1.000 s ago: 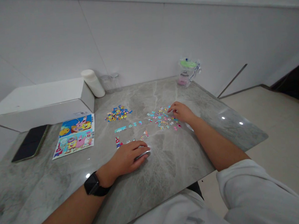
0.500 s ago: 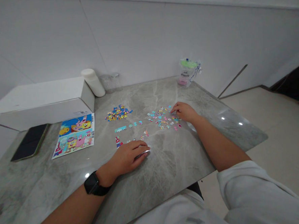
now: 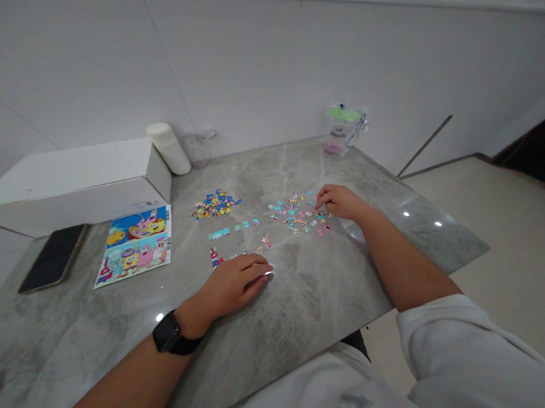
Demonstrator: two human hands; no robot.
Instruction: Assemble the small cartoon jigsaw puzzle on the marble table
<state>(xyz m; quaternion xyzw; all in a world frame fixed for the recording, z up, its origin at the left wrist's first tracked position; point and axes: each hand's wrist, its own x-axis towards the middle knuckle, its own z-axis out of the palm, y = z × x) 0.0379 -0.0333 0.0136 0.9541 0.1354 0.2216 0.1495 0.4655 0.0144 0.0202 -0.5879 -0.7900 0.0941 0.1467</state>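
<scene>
My left hand [image 3: 235, 283] lies on the grey tabletop with its fingers stretched out and nothing visible in them. It rests just below a row of joined and loose puzzle pieces and partly covers that row. Above it is a light-blue joined strip [image 3: 219, 234], with a red and blue section [image 3: 215, 257] nearer the hand. My right hand [image 3: 339, 201] is at the right edge of a spread of loose puzzle pieces [image 3: 294, 214]. Its fingers are bent down with fingertips among the pieces, and a gap shows between index finger and thumb; no held piece is visible.
A pile of blue and yellow pieces [image 3: 214, 204] sits farther back. To the left are a cartoon picture sheet [image 3: 136, 246], a phone [image 3: 54, 257] and a white box [image 3: 72, 179]. A white bottle [image 3: 170, 150], clear glasses [image 3: 210, 147] and a plastic-wrapped cup [image 3: 342, 131] stand along the wall.
My right hand has shifted slightly to the right, and its fingertips have drawn back and down among the loose pieces. My left hand has stayed in place.
</scene>
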